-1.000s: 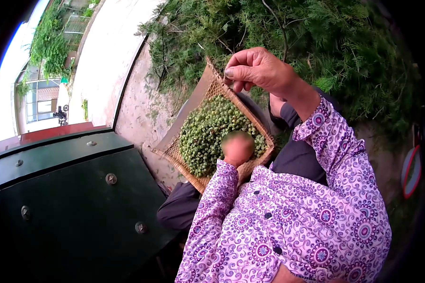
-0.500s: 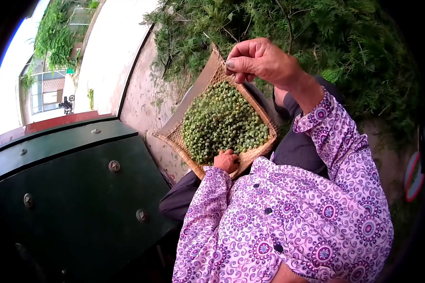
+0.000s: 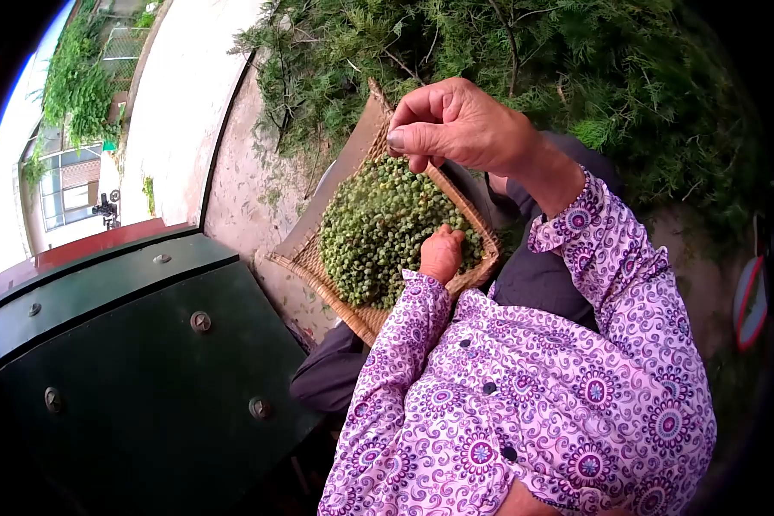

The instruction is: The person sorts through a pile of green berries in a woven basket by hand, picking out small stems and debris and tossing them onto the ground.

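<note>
Small round green berries (image 3: 378,232) lie heaped in a woven basket tray (image 3: 480,273) on my lap. My left hand (image 3: 441,254) rests on the near right part of the heap, its fingers curled together with the tips down among the berries. Whatever they pinch is hidden. Raised above the tray's far right edge, my right hand (image 3: 456,127) is closed, thumb pressed to the curled fingers. Something small and dark may be between its fingertips, too small to name.
Cut green conifer branches (image 3: 593,52) are piled beyond and to the right of the tray. A dark green metal box (image 3: 146,370) with round studs stands at the left. Paved ground (image 3: 249,155) runs between them. A red-rimmed object (image 3: 750,303) is at the far right.
My left hand has moved from the tray's near edge farther onto the heap and to the right. My right hand stays raised and pinched, slightly farther left in view.
</note>
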{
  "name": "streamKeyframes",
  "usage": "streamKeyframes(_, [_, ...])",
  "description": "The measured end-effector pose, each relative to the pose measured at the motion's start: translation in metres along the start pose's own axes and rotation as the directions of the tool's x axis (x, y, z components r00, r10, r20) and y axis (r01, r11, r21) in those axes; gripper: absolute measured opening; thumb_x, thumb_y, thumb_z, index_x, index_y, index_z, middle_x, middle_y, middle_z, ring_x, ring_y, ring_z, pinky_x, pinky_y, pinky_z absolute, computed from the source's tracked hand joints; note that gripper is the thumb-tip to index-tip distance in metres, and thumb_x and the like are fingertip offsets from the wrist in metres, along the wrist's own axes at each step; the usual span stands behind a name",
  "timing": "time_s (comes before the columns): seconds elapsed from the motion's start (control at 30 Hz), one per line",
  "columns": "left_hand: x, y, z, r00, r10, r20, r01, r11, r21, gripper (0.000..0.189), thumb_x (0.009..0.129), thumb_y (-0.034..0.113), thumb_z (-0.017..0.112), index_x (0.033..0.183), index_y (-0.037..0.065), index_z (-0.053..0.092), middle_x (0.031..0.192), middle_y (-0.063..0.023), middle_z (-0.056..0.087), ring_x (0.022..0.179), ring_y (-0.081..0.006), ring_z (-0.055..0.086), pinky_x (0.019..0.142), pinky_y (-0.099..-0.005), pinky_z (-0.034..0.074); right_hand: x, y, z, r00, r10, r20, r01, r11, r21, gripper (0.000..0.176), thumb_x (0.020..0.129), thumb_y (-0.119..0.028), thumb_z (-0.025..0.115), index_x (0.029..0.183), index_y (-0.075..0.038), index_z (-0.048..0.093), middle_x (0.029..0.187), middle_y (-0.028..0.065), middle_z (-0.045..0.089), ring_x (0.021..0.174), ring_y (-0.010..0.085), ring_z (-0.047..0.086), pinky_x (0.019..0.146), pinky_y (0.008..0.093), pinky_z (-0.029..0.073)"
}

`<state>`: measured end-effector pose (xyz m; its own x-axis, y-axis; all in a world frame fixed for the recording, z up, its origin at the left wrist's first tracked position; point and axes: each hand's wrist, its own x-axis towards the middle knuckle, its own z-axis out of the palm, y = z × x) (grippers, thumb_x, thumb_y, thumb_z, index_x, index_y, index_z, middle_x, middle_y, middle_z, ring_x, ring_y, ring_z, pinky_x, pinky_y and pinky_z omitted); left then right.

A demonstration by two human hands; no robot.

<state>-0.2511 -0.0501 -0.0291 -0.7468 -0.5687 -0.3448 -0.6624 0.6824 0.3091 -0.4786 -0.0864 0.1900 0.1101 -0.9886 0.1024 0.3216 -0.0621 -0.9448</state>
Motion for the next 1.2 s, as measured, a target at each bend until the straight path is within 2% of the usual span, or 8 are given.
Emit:
streamKeyframes(0.2, [-0.001,0.0,-0.007,0.947,-0.314,0.066,0.321,0.919,-0.229,0.024,0.065,0.016,0.063,0.088,0.008,0.067,0.092,-0.0162,0.058,0.079,-0.0324,0.058,0.071,-0.0389,0.048,0.007,-0.002,0.0,1.0,-0.002,0.027,0.004,0.997,-0.072,0.018,0.085,-0.019,0.059,0.086,-0.002,0.061,0.071,0.0001,0.06,0.062,0.0054,0.058,0.053,0.0186,0.046])
streamKeyframes(0.47, [-0.038,-0.045,0.015,0.917,-0.363,0.167,0.399,0.833,-0.383,0.017,0.066,0.015,0.057,0.076,0.002,0.063,0.077,-0.0207,0.062,0.07,-0.0355,0.06,0.067,-0.0411,0.048,0.006,0.014,-0.004,0.999,0.033,0.008,-0.032,0.997,-0.074,0.015,0.085,-0.016,0.06,0.085,-0.001,0.061,0.072,0.0007,0.06,0.062,0.0061,0.058,0.056,0.0194,0.048])
streamKeyframes(0.57, [-0.059,-0.046,-0.003,0.836,-0.456,0.306,0.539,0.574,-0.616,0.009,0.071,0.011,0.058,0.074,0.002,0.059,0.063,-0.0073,0.059,0.06,-0.0169,0.056,0.058,-0.0337,0.047,0.004,0.015,-0.002,0.997,0.069,0.024,-0.066,0.994,-0.085,0.015,0.085,-0.017,0.06,0.084,-0.002,0.06,0.071,0.0003,0.06,0.061,0.0058,0.058,0.057,0.0194,0.048])
streamKeyframes(0.6, [-0.064,-0.052,-0.006,0.836,-0.442,0.325,0.532,0.511,-0.675,0.003,0.076,0.006,0.056,0.076,0.003,0.056,0.068,0.0007,0.054,0.061,-0.0101,0.051,0.056,-0.027,0.044,0.005,0.019,-0.001,0.998,0.038,0.043,-0.034,0.995,-0.094,0.016,0.085,-0.018,0.06,0.084,-0.003,0.06,0.071,-0.0002,0.06,0.061,0.0055,0.058,0.055,0.019,0.047])
streamKeyframes(0.77, [-0.076,-0.053,-0.023,0.825,-0.385,0.414,0.381,-0.164,-0.91,0.004,0.083,0.008,0.055,0.083,0.008,0.051,0.069,-0.0006,0.053,0.065,-0.0163,0.059,0.056,-0.0288,0.051,0.001,0.025,0.01,0.992,0.096,0.083,-0.085,0.989,-0.121,0.018,0.083,-0.022,0.061,0.083,-0.004,0.061,0.072,-0.001,0.06,0.062,0.0057,0.059,0.052,0.0184,0.044])
streamKeyframes(0.9, [-0.074,-0.031,-0.044,0.846,-0.343,0.408,0.349,-0.223,-0.91,0.005,0.085,0.009,0.055,0.084,0.008,0.051,0.073,-0.0003,0.054,0.067,-0.0175,0.06,0.056,-0.0302,0.051,0.002,0.029,0.018,0.98,0.145,0.134,-0.127,0.983,-0.134,0.02,0.082,-0.021,0.061,0.085,-0.001,0.06,0.074,0.0014,0.061,0.066,0.0079,0.06,0.055,0.0198,0.045])
streamKeyframes(1.03, [-0.072,-0.005,-0.065,0.896,-0.38,0.232,0.109,-0.318,-0.942,0.003,0.085,0.008,0.054,0.086,0.007,0.051,0.07,0.0022,0.05,0.068,-0.0151,0.06,0.06,-0.0283,0.051,-0.007,0.068,0.042,0.927,0.206,0.312,0.053,0.754,-0.654,0.038,0.072,-0.027,0.065,0.092,0.005,0.058,0.087,0.0161,0.062,0.083,0.027,0.061,0.071,0.0342,0.049])
streamKeyframes(1.2, [-0.073,0.007,-0.083,0.923,-0.38,0.066,-0.034,-0.251,-0.967,0.008,0.085,0.01,0.057,0.089,0.005,0.053,0.085,-0.004,0.061,0.071,-0.0154,0.06,0.064,-0.0307,0.051,-0.016,0.115,0.059,0.844,0.392,0.366,0.017,0.662,-0.749,0.033,0.068,-0.02,0.065,0.089,0.005,0.059,0.083,0.0202,0.061,0.081,0.0316,0.061,0.071,0.0381,0.047])
